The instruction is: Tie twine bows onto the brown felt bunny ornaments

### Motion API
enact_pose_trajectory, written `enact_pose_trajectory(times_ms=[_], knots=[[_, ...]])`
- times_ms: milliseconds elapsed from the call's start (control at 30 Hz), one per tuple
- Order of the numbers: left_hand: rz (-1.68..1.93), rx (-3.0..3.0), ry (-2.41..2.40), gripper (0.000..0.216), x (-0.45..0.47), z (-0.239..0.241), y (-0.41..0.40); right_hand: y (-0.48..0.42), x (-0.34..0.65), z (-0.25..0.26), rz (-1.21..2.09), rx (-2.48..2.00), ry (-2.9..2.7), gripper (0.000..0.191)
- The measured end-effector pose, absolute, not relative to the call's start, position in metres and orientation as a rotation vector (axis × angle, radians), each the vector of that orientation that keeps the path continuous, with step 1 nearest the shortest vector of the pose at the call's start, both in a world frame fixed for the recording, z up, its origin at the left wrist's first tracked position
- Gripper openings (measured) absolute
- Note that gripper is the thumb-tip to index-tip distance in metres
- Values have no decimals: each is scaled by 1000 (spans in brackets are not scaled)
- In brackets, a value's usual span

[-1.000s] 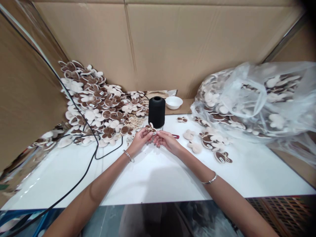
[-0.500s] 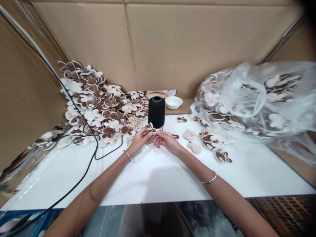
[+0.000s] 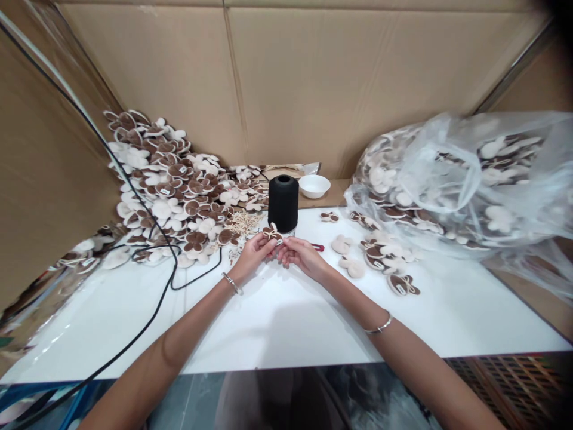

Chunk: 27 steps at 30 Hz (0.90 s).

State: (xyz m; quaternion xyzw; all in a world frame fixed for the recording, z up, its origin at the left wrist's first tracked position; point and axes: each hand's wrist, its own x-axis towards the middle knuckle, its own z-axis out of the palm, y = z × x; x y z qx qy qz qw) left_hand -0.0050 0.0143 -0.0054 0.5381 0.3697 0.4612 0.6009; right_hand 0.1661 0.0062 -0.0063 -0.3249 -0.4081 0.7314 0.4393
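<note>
Many cream-and-brown fabric bunny shapes (image 3: 179, 197) heap at the left of the white tabletop (image 3: 268, 334). Near the middle, my left hand (image 3: 255, 251) and right hand (image 3: 304, 255) close together, pinching one twine-tied bunny shape (image 3: 272, 234) just in front of a black thread cone (image 3: 283, 204). Further right, more shapes lie inside and beside a clear plastic bag (image 3: 461, 179).

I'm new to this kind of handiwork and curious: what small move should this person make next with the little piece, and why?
Probably a gentle tug to snug the twine bow on the brown-and-cream pad, since the left hand and right hand both pinch close to it. The tied pad on the table shows a similar neat bow.
</note>
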Motion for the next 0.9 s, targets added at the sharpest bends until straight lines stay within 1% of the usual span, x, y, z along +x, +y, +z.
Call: enact_pose_trajectory(times_ms=[900], knots=[[1068,1247,853,33,-5,-4,14,6,166,-7,1817,-807,-1014,32]])
